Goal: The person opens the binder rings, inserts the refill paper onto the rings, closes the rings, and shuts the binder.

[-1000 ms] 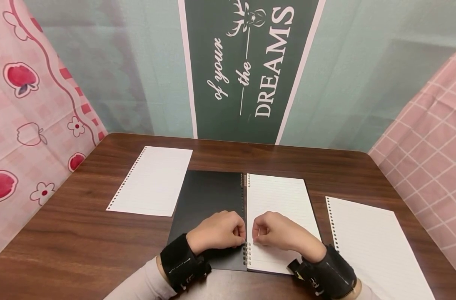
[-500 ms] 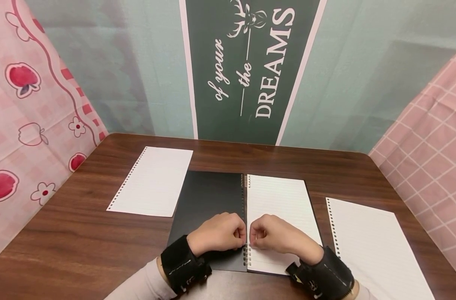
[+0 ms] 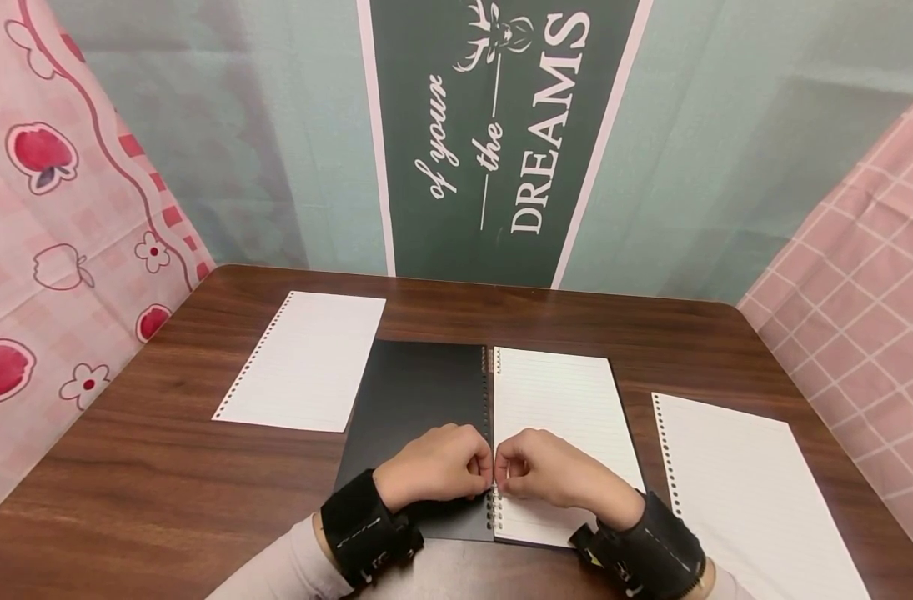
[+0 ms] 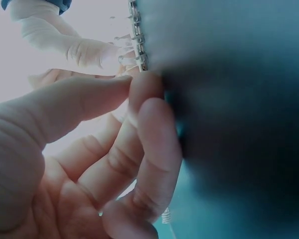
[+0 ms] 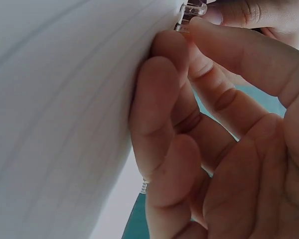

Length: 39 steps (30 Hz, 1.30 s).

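An open loose-leaf notebook lies in the middle of the table, its black cover (image 3: pixel 418 387) on the left and lined white pages (image 3: pixel 561 392) on the right. Clear plastic binding rings (image 3: pixel 495 515) run down its spine. My left hand (image 3: pixel 435 462) pinches the rings from the cover side, thumb against index finger in the left wrist view. From the page side, my right hand (image 3: pixel 552 468) pinches the same row, its fingertips right at a ring (image 5: pixel 193 10) in the right wrist view. Both hands' fingertips nearly meet at the spine and hide part of the rings.
A loose punched sheet (image 3: pixel 302 362) lies at the left, its corner close to the black cover. Another punched sheet (image 3: pixel 749 483) lies at the right, near the right wrist strap (image 3: pixel 651 546). Printed cloths hang behind and beside the brown table (image 3: pixel 126 475).
My right hand has shifted a little left, bringing its fingertips up to the spine beside the left hand. The left hand and the loose sheets have stayed put.
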Tool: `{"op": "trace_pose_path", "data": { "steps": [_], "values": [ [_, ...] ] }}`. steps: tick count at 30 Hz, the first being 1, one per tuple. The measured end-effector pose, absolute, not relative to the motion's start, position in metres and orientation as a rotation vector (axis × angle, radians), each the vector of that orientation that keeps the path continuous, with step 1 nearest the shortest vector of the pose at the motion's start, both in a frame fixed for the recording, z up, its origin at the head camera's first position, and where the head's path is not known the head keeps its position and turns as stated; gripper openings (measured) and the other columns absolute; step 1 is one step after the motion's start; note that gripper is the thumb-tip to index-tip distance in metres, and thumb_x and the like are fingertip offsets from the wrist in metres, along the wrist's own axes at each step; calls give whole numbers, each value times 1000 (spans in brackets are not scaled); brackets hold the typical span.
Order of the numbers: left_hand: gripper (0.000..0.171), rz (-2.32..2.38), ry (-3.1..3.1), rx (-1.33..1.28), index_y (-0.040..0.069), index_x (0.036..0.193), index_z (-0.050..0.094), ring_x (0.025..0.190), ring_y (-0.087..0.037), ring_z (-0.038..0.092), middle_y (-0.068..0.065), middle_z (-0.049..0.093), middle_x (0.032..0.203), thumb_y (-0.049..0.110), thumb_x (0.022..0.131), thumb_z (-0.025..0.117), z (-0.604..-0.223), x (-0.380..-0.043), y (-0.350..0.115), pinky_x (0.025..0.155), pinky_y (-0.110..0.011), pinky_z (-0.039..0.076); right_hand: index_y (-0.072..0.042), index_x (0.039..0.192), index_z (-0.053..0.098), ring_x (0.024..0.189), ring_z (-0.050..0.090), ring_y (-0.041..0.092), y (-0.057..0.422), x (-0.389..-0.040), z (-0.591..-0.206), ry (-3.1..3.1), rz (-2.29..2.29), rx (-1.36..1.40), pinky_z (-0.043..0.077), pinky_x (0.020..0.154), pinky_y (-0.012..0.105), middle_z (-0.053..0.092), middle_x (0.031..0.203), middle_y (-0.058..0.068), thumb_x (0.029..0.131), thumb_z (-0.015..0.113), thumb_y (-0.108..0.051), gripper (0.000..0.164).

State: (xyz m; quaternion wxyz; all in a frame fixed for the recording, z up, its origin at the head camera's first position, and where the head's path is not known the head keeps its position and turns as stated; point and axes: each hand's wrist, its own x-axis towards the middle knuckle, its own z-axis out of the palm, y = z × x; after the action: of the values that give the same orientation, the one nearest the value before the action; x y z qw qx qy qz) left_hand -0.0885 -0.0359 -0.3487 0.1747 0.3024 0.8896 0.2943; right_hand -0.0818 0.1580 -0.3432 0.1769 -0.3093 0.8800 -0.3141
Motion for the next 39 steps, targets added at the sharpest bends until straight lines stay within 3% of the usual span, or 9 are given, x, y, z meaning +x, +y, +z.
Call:
{"op": "trace_pose_path", "data": {
  "steps": [21,29,39],
  "values": [
    [22,809,2612,890,26,61,66,54,2,49,19,53,55,9,75,72,-349,-88,-35,48,-20,41,-12,73,67,55,42,-5,159,-85,-342,2471,-888,-883,35,52,16,53,59,-11,81,70,1,15],
    [22,801,2605,906,26,61,66,54,2,49,19,53,56,10,76,73,-349,-90,-35,49,-20,41,-11,72,67,53,43,-5,159,-85,-343,2463,-921,-852,35,52,16,51,57,-11,74,64,3,15],
    [22,804,2591,899,25,61,66,54,2,48,19,52,54,11,77,73,-350,-87,-36,48,-20,40,-12,72,67,52,43,-4,159,-84,-345,2455,-916,-821,35,51,16,49,57,-11,74,64,3,16]
  ]
}}
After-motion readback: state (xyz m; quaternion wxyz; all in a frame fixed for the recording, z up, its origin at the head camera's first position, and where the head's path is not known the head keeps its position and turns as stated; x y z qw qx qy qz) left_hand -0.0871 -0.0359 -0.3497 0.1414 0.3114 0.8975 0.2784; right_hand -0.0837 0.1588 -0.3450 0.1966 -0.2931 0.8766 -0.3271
